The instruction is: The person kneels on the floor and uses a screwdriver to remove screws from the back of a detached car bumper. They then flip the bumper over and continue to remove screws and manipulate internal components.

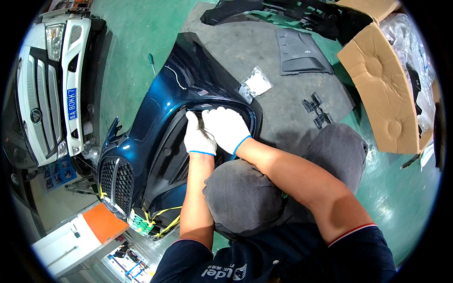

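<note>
A dark blue car bumper lies on the floor in front of my knees, its black mesh grille toward the lower left. Both my hands wear white knit gloves. My left hand presses on the black inner edge of the bumper's opening. My right hand lies right beside it, fingers curled over the same rim. Whether either hand grips a small part is hidden under the gloves.
A white vehicle front stands at the left. Black plastic panels, small black clips, a clear bag of parts and a green screwdriver lie on a grey mat. Cardboard sheets stand at the right.
</note>
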{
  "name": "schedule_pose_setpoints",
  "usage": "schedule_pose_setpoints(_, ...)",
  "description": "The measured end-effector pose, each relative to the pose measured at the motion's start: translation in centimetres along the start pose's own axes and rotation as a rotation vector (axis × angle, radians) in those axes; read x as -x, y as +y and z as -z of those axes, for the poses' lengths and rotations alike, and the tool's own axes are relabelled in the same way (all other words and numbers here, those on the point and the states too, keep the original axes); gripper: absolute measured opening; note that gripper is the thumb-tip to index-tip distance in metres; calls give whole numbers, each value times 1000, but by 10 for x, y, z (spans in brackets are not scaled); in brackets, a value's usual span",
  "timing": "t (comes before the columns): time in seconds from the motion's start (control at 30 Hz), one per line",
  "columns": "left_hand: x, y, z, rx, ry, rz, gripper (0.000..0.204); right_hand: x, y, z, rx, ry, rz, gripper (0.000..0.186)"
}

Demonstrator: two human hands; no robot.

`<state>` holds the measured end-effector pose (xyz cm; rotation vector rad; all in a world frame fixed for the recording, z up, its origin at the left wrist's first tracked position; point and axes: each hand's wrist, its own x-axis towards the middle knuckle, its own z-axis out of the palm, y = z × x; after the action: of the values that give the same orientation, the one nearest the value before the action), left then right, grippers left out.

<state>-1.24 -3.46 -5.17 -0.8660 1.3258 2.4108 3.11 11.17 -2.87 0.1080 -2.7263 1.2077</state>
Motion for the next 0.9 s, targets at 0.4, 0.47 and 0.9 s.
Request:
schedule_pose_setpoints(0.4, 8, 9, 1, -14, -208, 175, 64, -10, -6, -11, -41, 13, 11, 18)
schedule_pose_setpoints(0.47, 10, 9, -2, -10, -211, 176, 61, -12, -6, -11, -40, 14, 13, 17)
schedule_pose_setpoints(0.9, -2, 16, 8, 145, -301, 267, 42, -22, -13, -6, -80, 22, 75, 30)
